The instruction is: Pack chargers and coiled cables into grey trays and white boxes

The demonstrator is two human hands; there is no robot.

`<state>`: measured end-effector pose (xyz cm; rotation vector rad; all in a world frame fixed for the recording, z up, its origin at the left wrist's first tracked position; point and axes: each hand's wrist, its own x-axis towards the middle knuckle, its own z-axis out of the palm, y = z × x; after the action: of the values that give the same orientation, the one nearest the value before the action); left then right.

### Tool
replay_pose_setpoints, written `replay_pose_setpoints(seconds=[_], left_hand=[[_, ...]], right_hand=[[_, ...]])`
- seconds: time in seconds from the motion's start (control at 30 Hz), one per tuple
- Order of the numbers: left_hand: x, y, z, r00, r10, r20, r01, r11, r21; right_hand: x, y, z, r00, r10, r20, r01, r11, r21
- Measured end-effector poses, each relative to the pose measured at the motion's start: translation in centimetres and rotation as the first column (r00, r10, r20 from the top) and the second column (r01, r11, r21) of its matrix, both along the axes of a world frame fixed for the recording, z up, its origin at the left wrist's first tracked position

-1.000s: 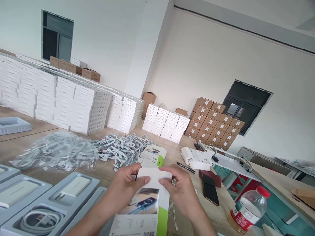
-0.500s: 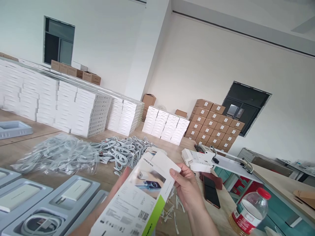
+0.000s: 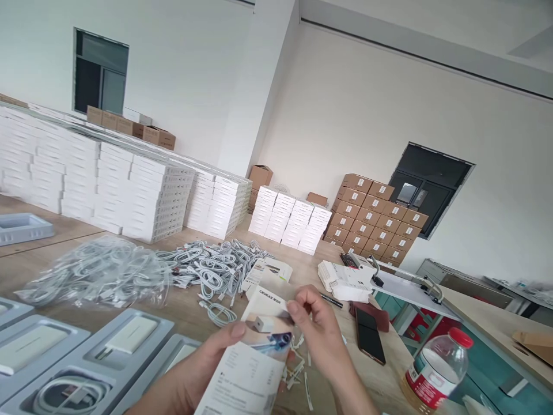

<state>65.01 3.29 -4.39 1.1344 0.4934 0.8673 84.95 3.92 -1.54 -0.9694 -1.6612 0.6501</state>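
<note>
My left hand (image 3: 194,363) grips a printed white packaging box (image 3: 239,380) by its left edge, thumb on the front. The box looks flattened and bent, with a charger picture and small print. My right hand (image 3: 317,331) is closed at its upper right edge, thumb and fingers pinched there. Just beyond lies another printed white package (image 3: 279,270). A heap of white cables (image 3: 211,268) is behind my left hand, with one cable coil (image 3: 218,314) at its near side. At lower left, a grey tray (image 3: 93,366) holds a white charger (image 3: 133,335) and a coiled cable (image 3: 71,395).
Clear bags of cables (image 3: 99,271) lie at left. White box stacks (image 3: 159,196) line the back. On the right are flat cartons (image 3: 345,281), a pen (image 3: 332,300), a phone (image 3: 370,337) and a bottle (image 3: 436,369). White scraps (image 3: 296,374) litter the table.
The box has dropped lower and bent across its front. My left thumb now shows on its face. My right hand has shifted slightly left along the top edge; the green stripe is out of sight.
</note>
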Motion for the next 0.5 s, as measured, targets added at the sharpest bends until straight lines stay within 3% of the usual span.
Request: replay_pose_setpoints(seconds=[0.1, 0.17, 0.23, 0.33, 0.4, 0.5], left_hand=[[0.8, -0.2, 0.1, 0.975, -0.141, 0.173, 0.180, 0.955, -0.237], [0.5, 0.2, 0.3, 0.970, -0.074, 0.232, 0.145, 0.941, -0.307], [0.0, 0.7, 0.7, 0.972, 0.027, 0.234, 0.045, 0.954, -0.298], [-0.5, 1.2, 1.0, 0.970, 0.228, 0.086, -0.219, 0.971, -0.098], [-0.6, 1.3, 1.0, 0.917, 0.392, -0.075, -0.383, 0.918, 0.107], [-0.7, 1.6, 0.9, 0.806, 0.547, -0.225, -0.470, 0.823, 0.319]], right_hand=[[0.7, 0.6, 0.0, 0.983, 0.025, -0.182, -0.034, 0.998, -0.049], [1.0, 0.9, -0.2, 0.977, 0.013, -0.213, -0.039, 0.992, -0.117], [1.0, 1.0, -0.5, 0.986, 0.099, -0.137, -0.128, 0.967, -0.221], [0.7, 0.9, -0.9, 0.968, 0.248, -0.044, -0.249, 0.910, -0.333], [0.3, 0.7, -1.0, 0.970, 0.240, -0.044, -0.241, 0.915, -0.323], [-0.3, 0.5, -1.2, 0.971, 0.220, -0.090, -0.237, 0.925, -0.296]])
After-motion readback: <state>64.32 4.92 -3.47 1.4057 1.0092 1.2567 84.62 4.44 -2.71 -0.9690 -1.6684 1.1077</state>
